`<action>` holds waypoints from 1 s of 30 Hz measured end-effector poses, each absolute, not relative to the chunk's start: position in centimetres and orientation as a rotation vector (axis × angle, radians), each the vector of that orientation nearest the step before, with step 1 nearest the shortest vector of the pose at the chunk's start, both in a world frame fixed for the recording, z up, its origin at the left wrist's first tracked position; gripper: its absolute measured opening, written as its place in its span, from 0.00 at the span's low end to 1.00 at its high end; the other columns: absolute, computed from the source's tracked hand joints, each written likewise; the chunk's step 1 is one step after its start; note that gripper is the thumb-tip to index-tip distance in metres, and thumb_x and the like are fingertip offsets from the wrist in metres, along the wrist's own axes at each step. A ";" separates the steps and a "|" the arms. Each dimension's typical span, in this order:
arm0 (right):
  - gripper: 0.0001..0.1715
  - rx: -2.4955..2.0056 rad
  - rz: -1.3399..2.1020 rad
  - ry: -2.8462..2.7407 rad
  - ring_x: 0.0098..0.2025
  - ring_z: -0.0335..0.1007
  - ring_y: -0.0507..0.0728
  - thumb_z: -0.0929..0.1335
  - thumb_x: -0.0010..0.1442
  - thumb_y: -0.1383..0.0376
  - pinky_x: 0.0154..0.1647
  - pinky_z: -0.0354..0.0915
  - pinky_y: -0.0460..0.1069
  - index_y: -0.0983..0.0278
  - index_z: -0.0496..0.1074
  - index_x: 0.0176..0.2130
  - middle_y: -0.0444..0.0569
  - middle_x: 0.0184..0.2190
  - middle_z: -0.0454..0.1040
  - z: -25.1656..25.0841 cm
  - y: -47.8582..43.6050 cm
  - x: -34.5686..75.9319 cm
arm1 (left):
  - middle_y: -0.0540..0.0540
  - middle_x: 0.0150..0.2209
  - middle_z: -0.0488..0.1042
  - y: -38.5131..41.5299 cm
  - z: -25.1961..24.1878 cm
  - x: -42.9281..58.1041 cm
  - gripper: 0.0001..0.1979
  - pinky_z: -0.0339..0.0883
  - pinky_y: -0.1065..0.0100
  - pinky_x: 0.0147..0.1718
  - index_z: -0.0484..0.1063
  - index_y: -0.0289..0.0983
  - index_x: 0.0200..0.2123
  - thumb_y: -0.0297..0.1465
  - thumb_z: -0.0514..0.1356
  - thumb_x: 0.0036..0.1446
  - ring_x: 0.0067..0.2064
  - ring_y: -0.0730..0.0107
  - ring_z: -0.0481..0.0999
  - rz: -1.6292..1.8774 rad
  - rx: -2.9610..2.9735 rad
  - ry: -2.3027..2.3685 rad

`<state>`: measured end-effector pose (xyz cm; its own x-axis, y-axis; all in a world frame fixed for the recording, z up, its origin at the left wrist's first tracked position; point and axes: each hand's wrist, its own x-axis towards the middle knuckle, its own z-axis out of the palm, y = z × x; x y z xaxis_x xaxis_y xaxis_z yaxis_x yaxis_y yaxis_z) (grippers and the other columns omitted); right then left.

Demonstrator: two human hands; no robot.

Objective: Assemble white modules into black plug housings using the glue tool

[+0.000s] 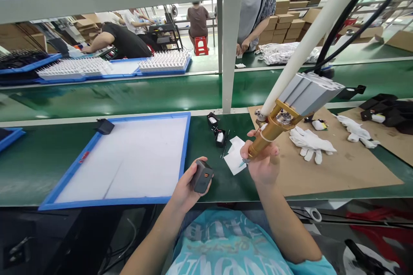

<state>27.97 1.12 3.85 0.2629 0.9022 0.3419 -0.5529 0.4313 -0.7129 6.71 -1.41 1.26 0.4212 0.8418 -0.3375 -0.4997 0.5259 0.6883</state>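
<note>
My left hand (185, 191) is wrapped round a small dark grey block (202, 177) with two orange-lined slots, like a charger housing. It is held just above the table's front edge. My right hand (266, 169) grips a gold-coloured cylindrical tool (263, 142) from below, its narrow tip pointing down and left. The tool joins a silver finned metal block (309, 92) beside a slanting white pole (297, 47). Block and tool tip are apart. White paper pieces (235, 161) lie under the tip, and small black housings with white parts (217, 131) lie behind.
A blue-rimmed white tray (185, 146) lies to the left, with a black housing (105, 126) on its far corner. On the right, brown cardboard (342, 180) bears white gloves (311, 142) and black parts (390, 111). A grey upright post (228, 43) stands ahead. People work beyond a green conveyor (161, 94).
</note>
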 end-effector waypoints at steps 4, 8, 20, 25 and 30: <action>0.22 -0.554 0.987 -0.838 0.22 0.68 0.50 0.66 0.56 0.45 0.21 0.60 0.49 0.54 0.65 0.44 0.44 0.42 0.70 3.6 1.2 28.4 | 0.47 0.32 0.73 -0.4 1.9 4.5 0.22 0.64 0.73 0.25 0.66 0.40 0.51 0.43 0.61 0.57 0.28 0.72 0.70 0.973 0.563 0.765; 0.21 -0.582 0.934 -0.859 0.22 0.67 0.50 0.67 0.57 0.46 0.22 0.59 0.48 0.54 0.64 0.44 0.45 0.43 0.70 3.4 1.3 28.7 | 0.46 0.34 0.73 1.8 2.3 0.2 0.26 0.66 0.67 0.31 0.65 0.40 0.54 0.48 0.57 0.57 0.33 0.65 0.73 1.034 1.111 1.302; 0.21 -0.581 0.910 -0.870 0.23 0.68 0.50 0.67 0.58 0.47 0.23 0.59 0.48 0.55 0.64 0.46 0.45 0.43 0.69 3.3 1.5 28.9 | 0.33 0.54 0.69 6.2 2.2 -0.5 0.35 0.63 0.48 0.52 0.56 0.35 0.61 0.49 0.57 0.57 0.57 0.44 0.67 0.756 2.385 1.887; 0.22 -0.607 0.909 -0.871 0.23 0.67 0.50 0.66 0.57 0.47 0.23 0.59 0.48 0.55 0.64 0.46 0.45 0.43 0.69 3.3 1.4 28.8 | 0.33 0.58 0.66 8.3 1.5 8.7 0.51 0.67 0.53 0.51 0.39 0.39 0.67 0.51 0.64 0.49 0.56 0.49 0.70 0.523 2.086 1.451; 0.22 -0.637 0.893 -0.864 0.23 0.66 0.50 0.66 0.58 0.47 0.23 0.59 0.48 0.56 0.63 0.45 0.47 0.43 0.69 3.2 1.2 28.9 | 0.35 0.50 0.74 10.7 0.2 12.4 0.46 0.68 0.54 0.46 0.39 0.36 0.66 0.40 0.63 0.53 0.50 0.47 0.75 0.527 2.059 1.476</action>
<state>28.93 1.24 3.25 0.3455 0.8631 0.3684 -0.3961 0.4900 -0.7765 12.41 10.73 0.15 0.3210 0.9471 -0.0004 0.7327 -0.2480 0.6337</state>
